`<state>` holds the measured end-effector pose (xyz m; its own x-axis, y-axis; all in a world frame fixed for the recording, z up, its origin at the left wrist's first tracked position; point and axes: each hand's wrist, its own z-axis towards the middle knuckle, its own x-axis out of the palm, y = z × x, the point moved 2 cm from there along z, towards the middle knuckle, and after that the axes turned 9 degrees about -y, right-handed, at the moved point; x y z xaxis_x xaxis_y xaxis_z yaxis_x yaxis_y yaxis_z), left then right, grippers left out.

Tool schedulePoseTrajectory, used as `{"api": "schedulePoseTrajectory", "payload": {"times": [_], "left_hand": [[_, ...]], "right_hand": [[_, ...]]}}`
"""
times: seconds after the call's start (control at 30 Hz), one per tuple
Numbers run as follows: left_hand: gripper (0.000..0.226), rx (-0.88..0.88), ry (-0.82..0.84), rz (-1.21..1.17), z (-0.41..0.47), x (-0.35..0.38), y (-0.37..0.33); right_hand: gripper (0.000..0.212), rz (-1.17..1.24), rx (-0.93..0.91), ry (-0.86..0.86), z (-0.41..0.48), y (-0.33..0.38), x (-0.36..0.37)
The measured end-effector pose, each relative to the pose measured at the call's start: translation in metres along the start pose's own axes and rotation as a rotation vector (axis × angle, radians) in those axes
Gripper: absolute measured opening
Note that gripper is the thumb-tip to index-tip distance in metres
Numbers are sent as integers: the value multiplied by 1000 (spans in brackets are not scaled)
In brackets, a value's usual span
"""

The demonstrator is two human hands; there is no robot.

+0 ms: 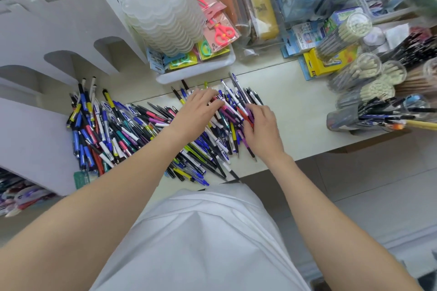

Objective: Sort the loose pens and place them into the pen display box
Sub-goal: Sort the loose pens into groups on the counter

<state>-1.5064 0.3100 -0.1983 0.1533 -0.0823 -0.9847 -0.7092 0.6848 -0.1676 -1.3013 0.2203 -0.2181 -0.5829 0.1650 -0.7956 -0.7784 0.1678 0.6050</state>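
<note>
A wide heap of loose pens, blue, black, yellow, pink and white, covers the white counter. My left hand lies flat on the right part of the heap, its fingers stretched out over the pens. My right hand sits just to its right, fingers bent down among red and purple pens; whether it pinches one is hidden. The white stepped pen display box with arched slots stands at the left, and its visible slots show no pens.
A white tray with packaged scissors and a stack of clear lids stands behind the heap. Pencil cases and boxes fill the back right. Tubs of pencils and a pen holder crowd the right. The counter's front edge is near my body.
</note>
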Motion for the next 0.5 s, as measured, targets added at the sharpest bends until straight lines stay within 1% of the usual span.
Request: {"api": "schedulePoseTrajectory", "payload": {"times": [0.03, 0.07, 0.13, 0.17, 0.2, 0.27, 0.33, 0.37, 0.43, 0.5], "left_hand": [[72, -41, -28, -34, -6, -2, -2], [63, -73, -51, -67, -12, -3, -4], [39, -94, -72, -130, -25, -1, -7], [27, -95, -76, -156, -30, -1, -8], [19, -103, -73, -173, -35, 0, -8], [12, -144, -61, -194, -43, 1, -7], [13, -204, -53, -209, -51, 3, -5], [14, -231, -46, -212, -56, 4, -5], [19, -281, -28, -209, -66, 4, -6], [23, -335, -6, -203, -77, 4, -7]], "right_hand": [[39, 34, 24, -33, -10, -3, -1], [33, 61, 49, -57, -20, -6, -2], [22, 84, 82, -68, -38, -10, 0], [17, 84, 85, -46, -44, -11, 1], [12, 81, 87, 8, -48, -10, 1], [8, 29, 85, 222, -52, -3, 5], [24, -141, 56, 471, -53, 7, 12], [33, -242, 26, 552, -53, 12, 15], [46, -375, -39, 617, -54, 21, 20], [48, -428, -85, 638, -54, 30, 21]]}}
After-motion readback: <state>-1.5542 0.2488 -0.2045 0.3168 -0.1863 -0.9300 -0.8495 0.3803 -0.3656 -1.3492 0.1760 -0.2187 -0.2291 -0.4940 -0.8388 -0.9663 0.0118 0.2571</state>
